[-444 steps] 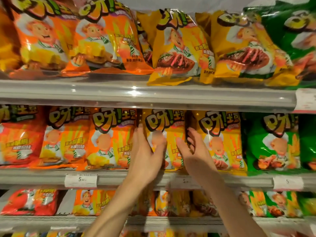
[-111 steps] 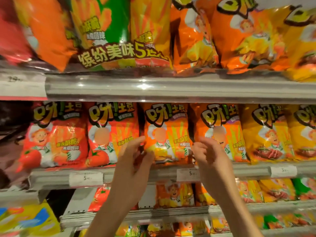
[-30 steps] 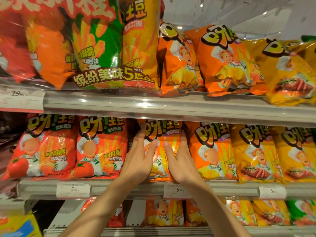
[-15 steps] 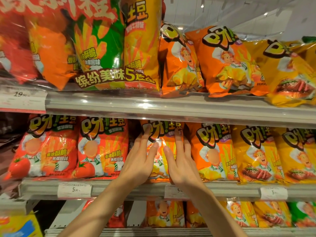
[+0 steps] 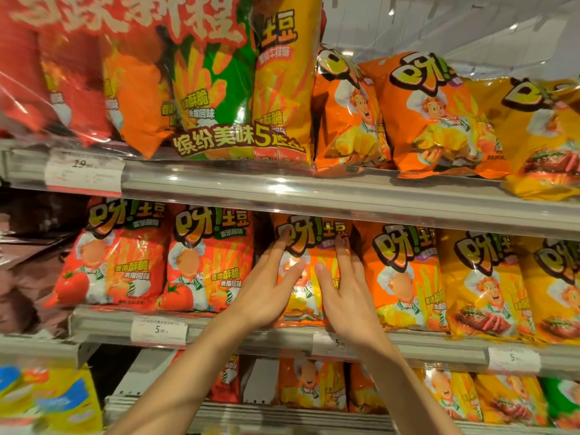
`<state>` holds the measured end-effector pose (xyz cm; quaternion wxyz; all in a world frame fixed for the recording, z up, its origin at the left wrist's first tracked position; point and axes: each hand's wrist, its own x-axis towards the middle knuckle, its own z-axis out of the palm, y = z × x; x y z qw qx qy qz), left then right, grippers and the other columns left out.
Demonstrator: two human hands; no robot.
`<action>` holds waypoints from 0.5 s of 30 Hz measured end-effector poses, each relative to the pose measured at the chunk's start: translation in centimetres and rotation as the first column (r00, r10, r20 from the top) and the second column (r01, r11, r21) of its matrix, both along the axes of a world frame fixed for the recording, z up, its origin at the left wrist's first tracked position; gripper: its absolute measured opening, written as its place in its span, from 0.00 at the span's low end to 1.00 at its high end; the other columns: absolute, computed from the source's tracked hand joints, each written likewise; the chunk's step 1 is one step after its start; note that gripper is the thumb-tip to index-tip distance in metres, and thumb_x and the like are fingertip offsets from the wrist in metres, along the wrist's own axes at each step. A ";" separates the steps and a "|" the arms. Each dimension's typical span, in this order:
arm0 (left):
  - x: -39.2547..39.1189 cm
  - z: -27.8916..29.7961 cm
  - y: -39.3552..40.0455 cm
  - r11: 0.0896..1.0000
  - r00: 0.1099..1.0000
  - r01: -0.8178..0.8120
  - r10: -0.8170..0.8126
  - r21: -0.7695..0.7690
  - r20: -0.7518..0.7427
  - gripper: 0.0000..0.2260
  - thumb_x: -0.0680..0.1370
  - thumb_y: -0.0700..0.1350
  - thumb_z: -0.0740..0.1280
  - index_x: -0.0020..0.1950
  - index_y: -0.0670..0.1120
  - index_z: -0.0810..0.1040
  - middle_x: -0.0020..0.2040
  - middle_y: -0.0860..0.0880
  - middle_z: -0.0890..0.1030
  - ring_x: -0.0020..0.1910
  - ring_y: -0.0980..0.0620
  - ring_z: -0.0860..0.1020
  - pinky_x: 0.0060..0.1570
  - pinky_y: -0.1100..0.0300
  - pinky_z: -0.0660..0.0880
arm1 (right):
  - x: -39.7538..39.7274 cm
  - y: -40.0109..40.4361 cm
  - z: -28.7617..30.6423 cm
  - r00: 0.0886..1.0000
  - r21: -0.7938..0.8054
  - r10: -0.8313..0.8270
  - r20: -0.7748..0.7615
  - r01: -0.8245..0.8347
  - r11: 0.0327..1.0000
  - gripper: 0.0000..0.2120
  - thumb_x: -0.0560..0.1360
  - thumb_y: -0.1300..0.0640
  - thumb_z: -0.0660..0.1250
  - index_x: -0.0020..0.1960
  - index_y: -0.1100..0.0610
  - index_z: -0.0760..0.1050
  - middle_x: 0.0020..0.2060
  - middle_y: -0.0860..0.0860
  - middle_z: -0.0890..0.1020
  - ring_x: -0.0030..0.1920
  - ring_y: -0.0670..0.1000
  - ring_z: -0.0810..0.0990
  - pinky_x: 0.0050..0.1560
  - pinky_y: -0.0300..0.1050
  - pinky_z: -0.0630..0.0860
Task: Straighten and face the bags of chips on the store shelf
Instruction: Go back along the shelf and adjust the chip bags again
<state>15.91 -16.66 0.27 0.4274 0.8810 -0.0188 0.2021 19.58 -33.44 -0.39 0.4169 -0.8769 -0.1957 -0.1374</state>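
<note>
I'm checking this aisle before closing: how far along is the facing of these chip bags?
Done: on the middle shelf, the two red tomato bags stand upright, fronts out. In hand: the left hand and right hand lie flat on the orange bag between them, pressing it square. Left: on the upper shelf, the tilted orange bags and the yellow bag overhanging the rail.

The scene is viewed from a single head-worn camera, aimed forward and slightly upward, close to the middle shelf (image 5: pixel 314 196) of chip bags.
</note>
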 end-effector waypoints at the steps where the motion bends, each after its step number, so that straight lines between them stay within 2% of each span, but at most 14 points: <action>1: -0.5 0.0 0.1 1.000 1.000 -0.001 0.001 -0.001 0.007 0.32 0.80 0.67 0.57 0.80 0.66 0.46 0.82 0.58 0.55 0.80 0.56 0.55 0.74 0.56 0.59 | -0.2 -0.2 0.1 1.000 0.007 -0.002 -0.010 0.002 1.000 0.31 0.80 0.32 0.50 0.80 0.35 0.43 0.81 0.44 0.50 0.80 0.48 0.50 0.74 0.45 0.53; 4: -2.2 -0.3 0.8 1.000 0.999 0.008 -0.007 -0.017 0.048 0.31 0.80 0.64 0.62 0.79 0.66 0.53 0.79 0.65 0.59 0.77 0.62 0.59 0.73 0.59 0.60 | -1.1 -1.0 0.5 0.999 0.028 -0.027 -0.037 0.028 0.999 0.30 0.80 0.36 0.57 0.80 0.40 0.54 0.80 0.43 0.54 0.79 0.46 0.53 0.74 0.44 0.55; 6: -3.4 -0.5 1.4 0.996 0.996 0.033 -0.026 -0.087 0.085 0.25 0.80 0.61 0.65 0.75 0.69 0.61 0.71 0.71 0.66 0.70 0.69 0.67 0.67 0.65 0.68 | -1.9 -1.8 0.6 0.999 0.080 -0.038 -0.011 0.039 0.996 0.27 0.80 0.41 0.62 0.77 0.45 0.64 0.76 0.45 0.64 0.75 0.46 0.63 0.71 0.41 0.61; 7: -4.1 -0.5 1.7 0.992 0.996 0.027 -0.015 -0.126 0.093 0.22 0.79 0.59 0.66 0.71 0.71 0.64 0.67 0.72 0.70 0.66 0.69 0.71 0.61 0.68 0.71 | -2.4 -2.2 0.7 0.999 0.116 -0.045 -0.002 0.045 0.992 0.24 0.79 0.43 0.64 0.74 0.47 0.68 0.72 0.45 0.69 0.71 0.47 0.69 0.70 0.43 0.66; 9: -5.5 -0.7 2.5 0.981 0.994 0.006 0.015 -0.194 0.109 0.17 0.80 0.55 0.67 0.66 0.69 0.70 0.58 0.66 0.78 0.56 0.61 0.79 0.49 0.69 0.75 | -3.6 -2.9 0.5 0.997 0.194 -0.081 -0.022 0.083 0.977 0.19 0.78 0.44 0.66 0.68 0.46 0.73 0.63 0.43 0.75 0.60 0.43 0.77 0.61 0.46 0.76; 11: -7.1 -1.1 3.3 0.975 0.990 0.027 0.004 -0.218 0.139 0.12 0.82 0.51 0.66 0.65 0.61 0.74 0.49 0.56 0.82 0.48 0.53 0.82 0.45 0.63 0.76 | -5.3 -3.5 0.0 0.990 0.257 -0.132 -0.057 0.143 0.956 0.14 0.78 0.43 0.66 0.62 0.43 0.76 0.55 0.41 0.79 0.51 0.37 0.79 0.49 0.40 0.77; 13: -8.7 -1.7 4.2 0.972 0.990 0.033 -0.001 -0.232 0.140 0.09 0.83 0.51 0.64 0.63 0.57 0.77 0.45 0.53 0.83 0.46 0.54 0.82 0.45 0.66 0.76 | -7.0 -3.7 -1.1 0.979 0.293 -0.183 -0.093 0.203 0.934 0.08 0.78 0.44 0.66 0.55 0.43 0.79 0.47 0.40 0.82 0.45 0.36 0.79 0.43 0.37 0.73; 15: -10.2 -2.5 5.3 0.965 0.995 0.026 0.001 -0.263 0.102 0.09 0.82 0.52 0.65 0.62 0.56 0.78 0.47 0.56 0.84 0.49 0.59 0.82 0.45 0.72 0.74 | -8.6 -3.3 -2.5 0.967 0.317 -0.205 -0.148 0.243 0.917 0.03 0.78 0.48 0.68 0.49 0.43 0.81 0.39 0.43 0.84 0.40 0.40 0.81 0.37 0.35 0.73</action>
